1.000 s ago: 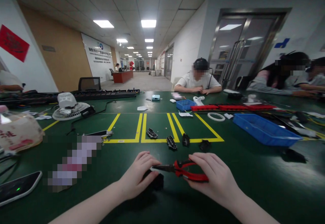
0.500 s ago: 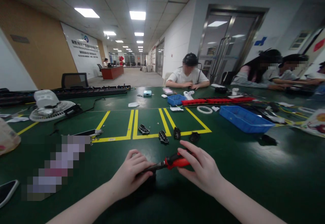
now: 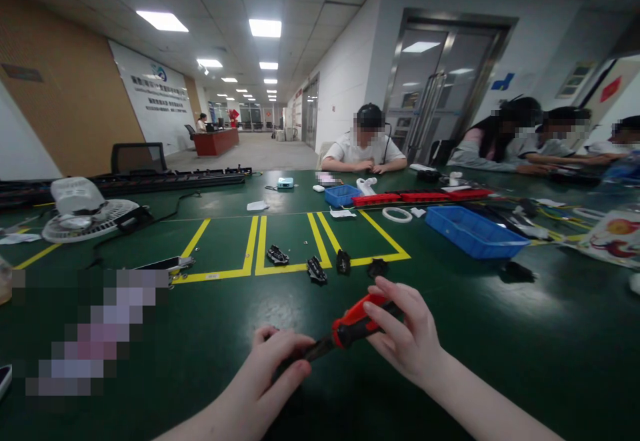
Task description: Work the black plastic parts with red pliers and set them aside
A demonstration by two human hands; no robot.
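My right hand (image 3: 407, 331) is closed around the red and black handles of a pair of pliers (image 3: 350, 327), tilted with the handles up to the right. Their dark metal jaws point down-left into my left hand (image 3: 277, 364). That hand is closed at the jaw end, thumb and fingers around something dark, mostly hidden; it looks like a small black part. Beyond my hands several small black parts lie on the green table: a ridged one (image 3: 277, 255), another ridged one (image 3: 317, 270), a darker one (image 3: 343, 262) and one near my right fingertips (image 3: 377, 267).
Yellow tape (image 3: 253, 247) marks boxes on the green table. A blue tray (image 3: 475, 231) and a black piece (image 3: 517, 272) lie right, a white fan (image 3: 90, 217) left. Red strips (image 3: 425, 197) and a smaller blue tray (image 3: 341, 195) are farther back. A person (image 3: 367, 151) sits opposite.
The pliers have turned and tilted more steeply, handles raised. My left hand has shifted down and slightly right, and my right hand slightly right. The whole view has swung a little to the right.
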